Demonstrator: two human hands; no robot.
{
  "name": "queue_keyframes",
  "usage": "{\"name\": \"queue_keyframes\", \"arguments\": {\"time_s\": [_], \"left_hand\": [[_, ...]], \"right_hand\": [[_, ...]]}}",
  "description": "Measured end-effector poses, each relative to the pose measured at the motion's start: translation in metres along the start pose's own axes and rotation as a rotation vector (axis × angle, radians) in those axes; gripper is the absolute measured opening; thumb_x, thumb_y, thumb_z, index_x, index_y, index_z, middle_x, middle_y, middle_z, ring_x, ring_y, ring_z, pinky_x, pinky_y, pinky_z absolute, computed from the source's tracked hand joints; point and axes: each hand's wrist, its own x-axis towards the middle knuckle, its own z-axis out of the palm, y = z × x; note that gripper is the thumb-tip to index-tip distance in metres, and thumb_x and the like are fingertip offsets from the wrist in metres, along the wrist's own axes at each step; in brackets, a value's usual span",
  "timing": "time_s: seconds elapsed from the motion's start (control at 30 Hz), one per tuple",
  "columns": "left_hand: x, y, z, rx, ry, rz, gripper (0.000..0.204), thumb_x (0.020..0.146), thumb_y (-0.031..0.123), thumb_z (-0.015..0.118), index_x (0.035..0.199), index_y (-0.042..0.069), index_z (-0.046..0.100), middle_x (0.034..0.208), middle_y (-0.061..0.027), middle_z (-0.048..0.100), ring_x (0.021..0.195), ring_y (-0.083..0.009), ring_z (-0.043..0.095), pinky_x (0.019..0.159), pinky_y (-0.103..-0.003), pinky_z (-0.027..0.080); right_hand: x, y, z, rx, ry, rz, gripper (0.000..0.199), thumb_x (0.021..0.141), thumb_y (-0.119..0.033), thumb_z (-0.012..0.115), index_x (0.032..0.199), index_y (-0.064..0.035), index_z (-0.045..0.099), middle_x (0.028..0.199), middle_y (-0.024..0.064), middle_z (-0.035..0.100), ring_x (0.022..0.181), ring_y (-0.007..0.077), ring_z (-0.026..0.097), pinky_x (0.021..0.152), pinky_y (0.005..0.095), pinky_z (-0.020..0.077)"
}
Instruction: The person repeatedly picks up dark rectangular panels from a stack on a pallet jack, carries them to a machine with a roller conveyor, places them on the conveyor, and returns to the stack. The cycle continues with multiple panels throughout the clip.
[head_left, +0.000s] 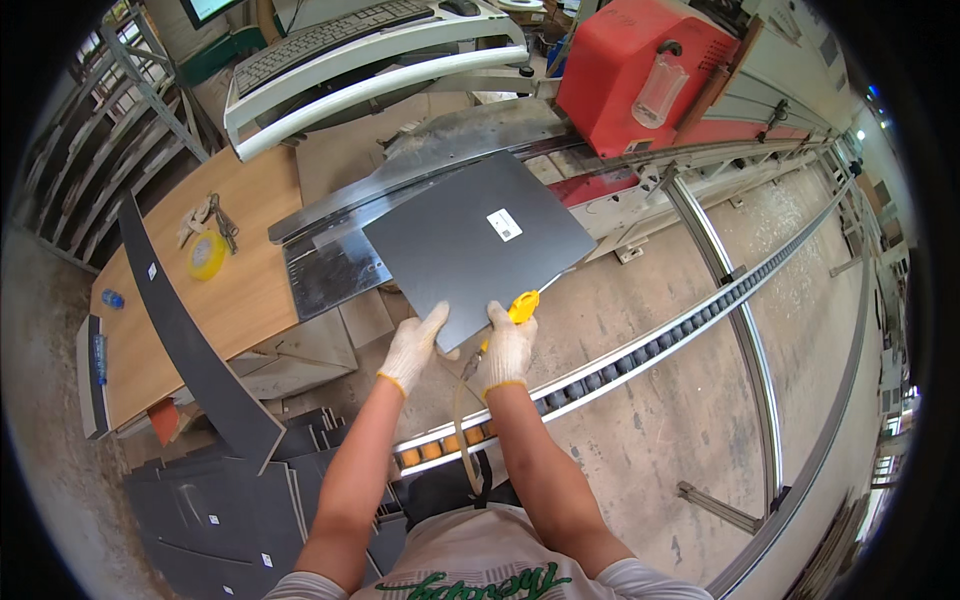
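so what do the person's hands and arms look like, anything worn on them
The left hand and right hand wear matching off-white cloth-looking gloves, edged in yellow at the wrist. Both forearms are bare, and the short sleeves above them are pale grey.

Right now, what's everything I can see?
Panel: one, dark grey, centre
Label: one, white, on panel
Knife: one, yellow, panel's near edge
Table: one, light brown, left
Long strip: one, dark grey, across table
Tape roll: one, yellow, on table
Small objects: two, blue, far left
Keyboard: one, grey, upper left
Mouse: one, black, beside keyboard
Screen: one, bright, top left
Machine cover: one, red, top
Roller track: one, silvery, right
Panel pile: several, dark grey, lower left
Left hand: one, white-gloved, gripping panel
Right hand: one, white-gloved, holding knife
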Motion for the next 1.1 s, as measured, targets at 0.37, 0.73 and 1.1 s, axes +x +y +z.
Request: {"name": "queue_keyframes", "arguments": {"time_s": [0.37, 0.73, 1.1], "left_hand": [[0.021, 0.031, 0.034, 0.092, 0.532, 0.072, 0.070, 0.101, 0.066, 0.069, 0.091, -0.004, 0.069, 0.076, -0.0056, 0.059, 0.059, -0.0158, 0.057, 0.048, -0.032, 0.049], [0.113, 0.031, 0.217, 0.083, 0.495, 0.048, 0.068, 0.104, 0.061, 0.067, 0.100, -0.007, 0.075, 0.082, -0.0109, 0.070, 0.061, -0.0182, 0.065, 0.047, -0.035, 0.054], [0.171, 0.043, 0.351, 0.033, 0.390, 0.027, 0.062, 0.108, 0.059, 0.063, 0.092, -0.001, 0.067, 0.075, -0.0078, 0.066, 0.054, -0.0166, 0.060, 0.045, -0.032, 0.048]], "right_hand": [[0.054, -0.043, -0.012, 0.136, -0.147, 0.108, 0.022, 0.099, -0.008, 0.071, 0.116, -0.0011, 0.060, 0.100, 0.0071, 0.066, 0.080, 0.0182, 0.069, 0.066, 0.0321, 0.0605], [0.206, -0.151, -0.093, 0.167, -0.173, 0.040, 0.016, 0.100, -0.014, 0.073, 0.112, -0.0093, 0.063, 0.093, 0.0011, 0.064, 0.077, 0.0122, 0.064, 0.069, 0.0302, 0.0574], [0.314, -0.223, -0.151, 0.156, -0.121, 0.004, 0.023, 0.103, -0.021, 0.073, 0.117, -0.0046, 0.065, 0.095, 0.0029, 0.066, 0.079, 0.0140, 0.065, 0.067, 0.0283, 0.0537]]}}
